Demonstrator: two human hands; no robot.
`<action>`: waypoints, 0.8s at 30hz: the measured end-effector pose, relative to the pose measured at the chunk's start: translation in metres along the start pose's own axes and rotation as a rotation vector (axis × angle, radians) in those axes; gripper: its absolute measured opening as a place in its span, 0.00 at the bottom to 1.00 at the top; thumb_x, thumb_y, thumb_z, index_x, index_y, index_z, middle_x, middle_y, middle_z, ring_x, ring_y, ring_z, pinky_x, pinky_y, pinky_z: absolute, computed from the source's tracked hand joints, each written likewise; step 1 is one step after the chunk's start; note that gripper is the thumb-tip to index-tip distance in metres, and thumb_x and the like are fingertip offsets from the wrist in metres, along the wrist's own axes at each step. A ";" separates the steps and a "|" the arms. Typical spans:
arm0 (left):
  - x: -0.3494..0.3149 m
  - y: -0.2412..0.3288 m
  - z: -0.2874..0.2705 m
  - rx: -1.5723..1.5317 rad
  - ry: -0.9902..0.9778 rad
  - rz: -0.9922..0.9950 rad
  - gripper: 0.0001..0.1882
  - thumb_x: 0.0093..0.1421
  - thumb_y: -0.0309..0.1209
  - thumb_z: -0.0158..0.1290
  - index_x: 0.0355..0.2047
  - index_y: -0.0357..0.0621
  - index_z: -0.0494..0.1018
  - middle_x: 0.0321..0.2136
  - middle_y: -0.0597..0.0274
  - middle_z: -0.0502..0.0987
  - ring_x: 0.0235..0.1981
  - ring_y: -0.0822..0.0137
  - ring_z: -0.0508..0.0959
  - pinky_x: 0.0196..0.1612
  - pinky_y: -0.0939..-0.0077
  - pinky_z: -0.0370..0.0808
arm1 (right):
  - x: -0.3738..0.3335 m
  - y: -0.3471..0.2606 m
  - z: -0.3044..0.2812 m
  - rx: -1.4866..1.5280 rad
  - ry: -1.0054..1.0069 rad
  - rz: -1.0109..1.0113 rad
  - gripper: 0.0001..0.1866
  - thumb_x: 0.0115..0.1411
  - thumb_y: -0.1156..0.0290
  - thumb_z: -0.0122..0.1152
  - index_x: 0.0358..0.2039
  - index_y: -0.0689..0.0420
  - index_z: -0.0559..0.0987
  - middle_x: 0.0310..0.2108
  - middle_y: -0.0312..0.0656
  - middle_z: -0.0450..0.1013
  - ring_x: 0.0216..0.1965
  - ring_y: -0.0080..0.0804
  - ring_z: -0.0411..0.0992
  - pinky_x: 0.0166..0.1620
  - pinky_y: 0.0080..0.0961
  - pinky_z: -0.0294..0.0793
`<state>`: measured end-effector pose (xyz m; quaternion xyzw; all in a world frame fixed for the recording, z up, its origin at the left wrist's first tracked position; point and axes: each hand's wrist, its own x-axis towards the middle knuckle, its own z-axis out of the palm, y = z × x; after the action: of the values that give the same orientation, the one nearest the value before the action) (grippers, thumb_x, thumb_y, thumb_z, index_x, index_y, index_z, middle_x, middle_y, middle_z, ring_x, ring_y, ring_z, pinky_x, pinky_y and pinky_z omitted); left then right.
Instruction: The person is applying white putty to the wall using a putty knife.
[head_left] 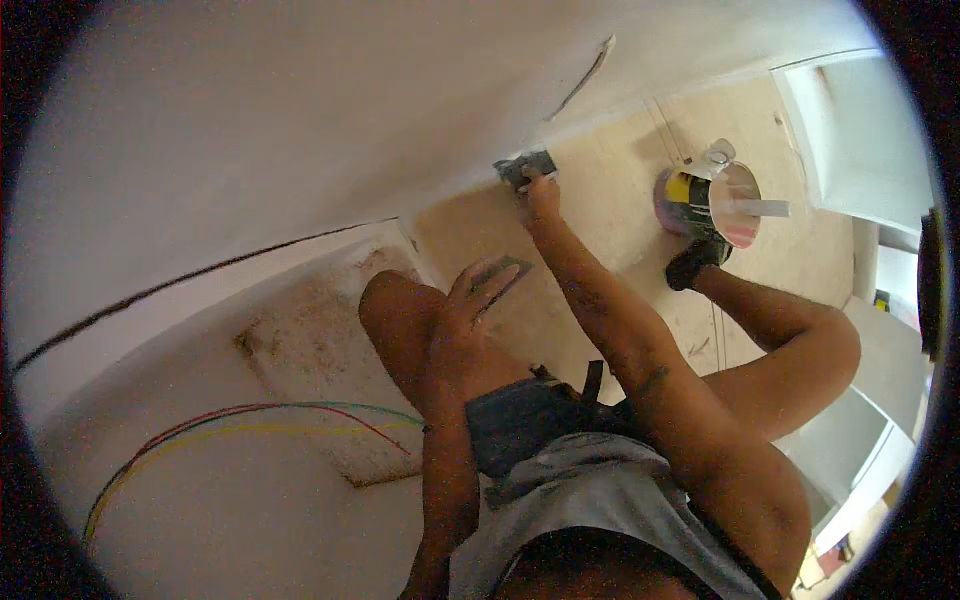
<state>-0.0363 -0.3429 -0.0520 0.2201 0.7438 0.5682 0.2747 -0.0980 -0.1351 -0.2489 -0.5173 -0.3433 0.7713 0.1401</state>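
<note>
My right hand (pixel 541 193) is stretched far forward with its fingers closed on a dark flat scraper (pixel 527 168). That scraper lies against the foot of the pale wall (pixel 330 110), where it meets the tan floor. Nearer to me, my left hand (pixel 476 298) rests by my left knee. Its fingers are wrapped round a second dark flat scraper (pixel 512 270), whose blade shows beyond the fingers. The handles of both tools are mostly hidden.
A paint bucket (pixel 690 205) with pale stuff on it stands front right beside my foot; a flat pale stick (pixel 765 208) juts from it. Coloured wires (pixel 270 408) hang at left over a stained board (pixel 330 370). A white frame (pixel 850 120) edges the right.
</note>
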 end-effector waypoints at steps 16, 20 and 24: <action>-0.015 0.030 -0.040 -0.017 -0.011 0.189 0.29 0.49 0.17 0.40 0.54 0.45 0.69 0.53 0.50 0.68 0.57 0.52 0.66 0.62 0.64 0.59 | -0.262 -0.211 0.095 -0.034 -0.167 -0.826 0.13 0.54 0.76 0.58 0.42 0.61 0.73 0.33 0.42 0.69 0.38 0.31 0.70 0.41 0.24 0.70; -0.016 0.030 -0.040 -0.015 0.015 0.206 0.29 0.48 0.16 0.39 0.53 0.41 0.69 0.52 0.50 0.68 0.56 0.52 0.67 0.62 0.64 0.60 | -0.310 -0.232 0.118 -0.572 -0.019 -1.058 0.14 0.55 0.80 0.54 0.43 0.58 0.76 0.35 0.48 0.70 0.40 0.36 0.70 0.44 0.27 0.69; -0.017 0.027 -0.034 -0.134 0.062 0.237 0.28 0.50 0.15 0.39 0.52 0.41 0.70 0.51 0.51 0.69 0.54 0.52 0.68 0.61 0.64 0.61 | -0.344 -0.236 0.117 -0.644 -0.035 -1.285 0.11 0.57 0.75 0.54 0.42 0.59 0.74 0.36 0.46 0.70 0.38 0.33 0.69 0.43 0.27 0.68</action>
<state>-0.0457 -0.3711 -0.0163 0.2701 0.6810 0.6516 0.1967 -0.0893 -0.2055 0.1790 -0.2160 -0.7926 0.4050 0.4013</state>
